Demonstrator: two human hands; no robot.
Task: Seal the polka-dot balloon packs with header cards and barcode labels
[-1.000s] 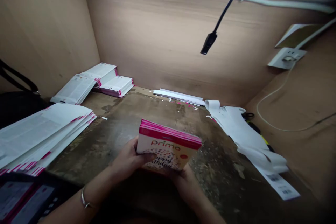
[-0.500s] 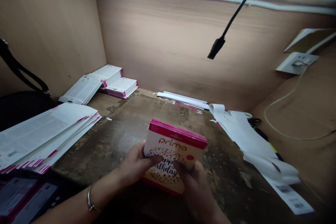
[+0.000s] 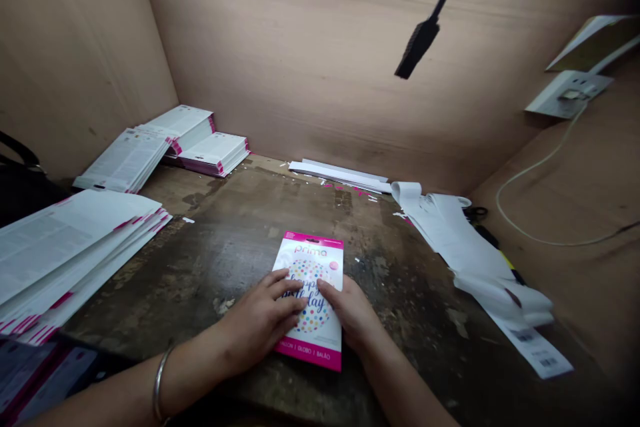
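Observation:
Between my hands is a neat stack of balloon packets (image 3: 320,340), seen almost square from above. The top one is white with pink bands, a hanging slot, colourful dots and "prima" and "happy birthday" lettering. My left hand (image 3: 257,323), a bangle at its wrist, lies over the left side with its fingers across the front; its thumb is hidden. At the right edge, my right hand (image 3: 353,310) grips the packets, thumb on the front and other fingers out of sight beneath. How many packets are stacked cannot be told from here.
Stacks of white-and-pink packets (image 3: 75,227) lie at the left, with more packet piles (image 3: 215,147) in the far left corner. Label strips (image 3: 450,227) trail along the right. Paper strips (image 3: 340,175) lie by the back wall. A black cable (image 3: 420,43) hangs overhead.
The packets have turned straighter and now lie flatter, their edges lined up. My left hand has moved from gripping their side to lying across the front. The view has tipped downward.

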